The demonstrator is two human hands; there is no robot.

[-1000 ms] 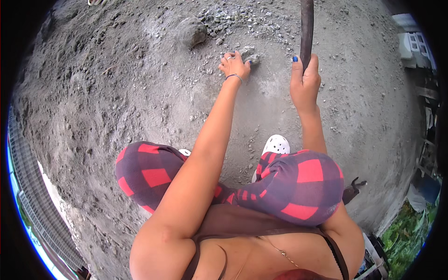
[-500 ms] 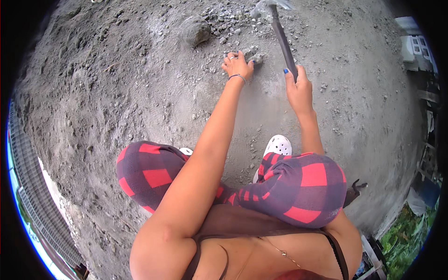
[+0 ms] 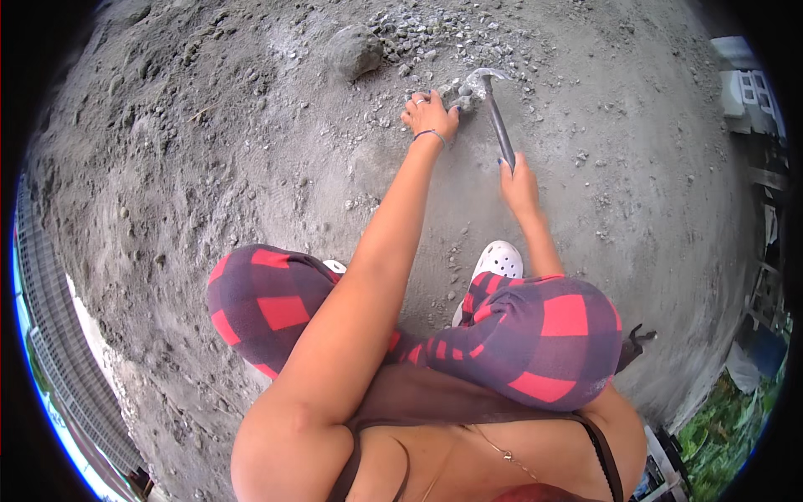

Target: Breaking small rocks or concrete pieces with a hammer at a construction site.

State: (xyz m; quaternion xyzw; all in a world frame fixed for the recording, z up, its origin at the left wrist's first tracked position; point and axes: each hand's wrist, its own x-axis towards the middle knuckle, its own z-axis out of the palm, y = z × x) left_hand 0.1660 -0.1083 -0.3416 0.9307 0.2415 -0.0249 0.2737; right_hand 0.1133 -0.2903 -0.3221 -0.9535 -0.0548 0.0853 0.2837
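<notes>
My right hand [image 3: 519,182] is closed round the lower end of a dark-handled claw hammer [image 3: 498,125]. The metal hammer head [image 3: 483,81] is down at ground level, against or just beside some broken grey stone pieces [image 3: 459,97]. My left hand [image 3: 430,117], with a ring and a thin bracelet, lies palm down just left of those pieces. Its fingers are spread, and the thumb points toward the stones. Whether its fingertips touch a piece is hard to make out.
A larger rounded rock [image 3: 355,52] sits beyond my left hand, beside a scatter of crushed stone [image 3: 427,35]. My white clog [image 3: 499,260] is planted nearer in. Pale hollow blocks [image 3: 749,90] stand at the far right, and green plants [image 3: 711,431] at the lower right.
The hammer has swung down from a raised position, its head now at the stones beside my left hand. My right hand has moved slightly nearer and left. My left hand has barely shifted.
</notes>
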